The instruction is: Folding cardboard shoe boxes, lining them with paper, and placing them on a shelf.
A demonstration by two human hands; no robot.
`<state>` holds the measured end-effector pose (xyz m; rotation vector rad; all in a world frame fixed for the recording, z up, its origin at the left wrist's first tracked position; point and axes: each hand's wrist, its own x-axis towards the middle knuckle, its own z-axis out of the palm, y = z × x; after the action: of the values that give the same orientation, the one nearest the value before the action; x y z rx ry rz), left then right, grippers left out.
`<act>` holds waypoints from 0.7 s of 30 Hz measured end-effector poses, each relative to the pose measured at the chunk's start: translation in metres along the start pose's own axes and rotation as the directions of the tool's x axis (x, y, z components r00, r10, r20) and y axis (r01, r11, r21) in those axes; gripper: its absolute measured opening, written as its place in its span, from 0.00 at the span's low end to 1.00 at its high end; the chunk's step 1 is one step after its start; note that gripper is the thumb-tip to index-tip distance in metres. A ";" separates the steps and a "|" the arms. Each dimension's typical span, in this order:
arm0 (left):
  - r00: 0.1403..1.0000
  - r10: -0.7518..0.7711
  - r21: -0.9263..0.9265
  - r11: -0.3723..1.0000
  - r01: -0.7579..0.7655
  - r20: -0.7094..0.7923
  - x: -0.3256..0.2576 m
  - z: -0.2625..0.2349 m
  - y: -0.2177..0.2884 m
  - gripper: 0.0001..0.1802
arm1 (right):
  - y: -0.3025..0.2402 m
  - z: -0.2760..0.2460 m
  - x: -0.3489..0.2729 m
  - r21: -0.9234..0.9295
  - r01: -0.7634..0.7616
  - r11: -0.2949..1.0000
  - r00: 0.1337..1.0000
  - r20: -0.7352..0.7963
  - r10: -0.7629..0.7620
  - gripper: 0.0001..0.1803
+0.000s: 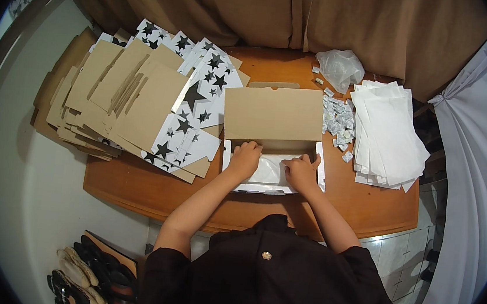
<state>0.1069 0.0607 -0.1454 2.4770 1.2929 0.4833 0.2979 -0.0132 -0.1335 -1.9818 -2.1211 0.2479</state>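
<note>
An opened cardboard box (273, 114) stands in front of me, brown inside with white outer walls, its lid raised at the back. White paper (268, 171) lines the bottom of the box. My left hand (245, 161) reaches in at the left side, fingers bent over the paper; its fingertips are partly hidden. At the right side, my right hand (302, 170) touches the paper with its index finger stretched inward and its thumb apart. I see nothing gripped in either hand.
Flat brown cardboard boxes (149, 93) are piled at the left, several showing black stars on white. Small white packets (338, 121) lie scattered right of the box, below a clear plastic bag (340, 70). White paper sheets (387, 133) are stacked on the wooden table's (135, 182) right.
</note>
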 end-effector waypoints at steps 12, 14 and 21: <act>0.992 0.126 0.293 0.948 -0.124 0.012 -0.004 -0.028 0.015 0.12 | -0.005 -0.011 0.007 0.342 -0.062 0.938 0.994 -0.059 0.087 0.15; 0.979 0.164 0.158 0.977 -0.144 -0.121 -0.004 -0.042 0.020 0.12 | -0.001 -0.009 0.006 0.223 -0.060 0.973 0.997 -0.039 0.071 0.15; 0.979 0.199 -0.086 0.975 -0.203 -0.051 -0.019 -0.044 0.018 0.16 | 0.008 -0.040 0.018 0.307 -0.110 0.945 0.900 -0.372 0.226 0.11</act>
<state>0.0910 0.0399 -0.1017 2.5450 1.0146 0.6320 0.3153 0.0040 -0.0965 -1.8585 -1.5663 0.1411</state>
